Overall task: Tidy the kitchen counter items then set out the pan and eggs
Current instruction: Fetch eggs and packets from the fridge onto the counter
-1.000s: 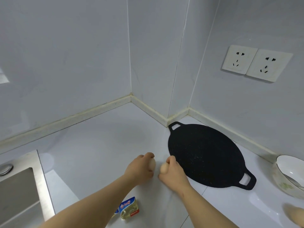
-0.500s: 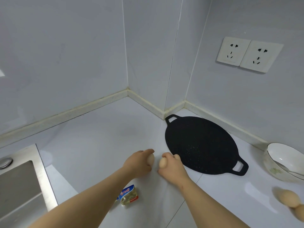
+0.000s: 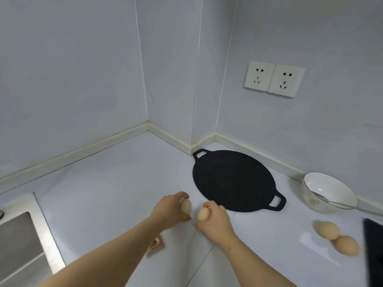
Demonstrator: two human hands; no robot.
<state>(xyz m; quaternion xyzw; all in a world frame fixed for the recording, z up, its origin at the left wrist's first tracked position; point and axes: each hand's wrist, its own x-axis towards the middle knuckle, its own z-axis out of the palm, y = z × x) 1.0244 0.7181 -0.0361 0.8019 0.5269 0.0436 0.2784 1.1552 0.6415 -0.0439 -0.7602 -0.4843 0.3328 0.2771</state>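
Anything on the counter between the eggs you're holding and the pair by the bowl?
Nothing visible: bare counter runs from the egg in the right hand to the two loose eggs. The black pan sits just behind that line.

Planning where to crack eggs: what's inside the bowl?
A spoon lies in the bowl, handle over the rim. Its near wall hides part of the bottom.

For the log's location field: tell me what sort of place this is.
Most likely a home kitchen counter: a steel sink set in the worktop, a black pan in the tiled corner, and eggs near a bowl.
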